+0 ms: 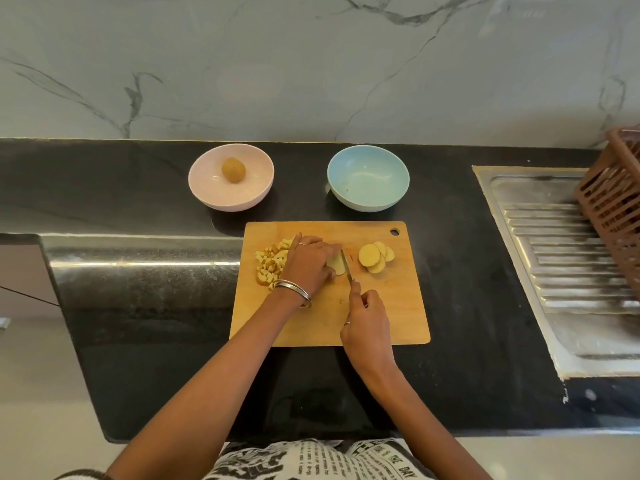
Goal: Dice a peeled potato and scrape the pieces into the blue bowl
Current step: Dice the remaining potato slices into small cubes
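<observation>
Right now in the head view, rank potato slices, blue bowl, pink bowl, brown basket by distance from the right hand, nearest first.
1. Potato slices: on the cutting board, just up-right of the right hand.
2. Blue bowl: behind the board, straight ahead.
3. Pink bowl: behind the board, to the left.
4. Brown basket: far right, over the sink drainer.

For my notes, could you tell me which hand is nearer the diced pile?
Left. The left hand lies right beside the diced pile; the right hand is farther off, holding the knife.
</observation>
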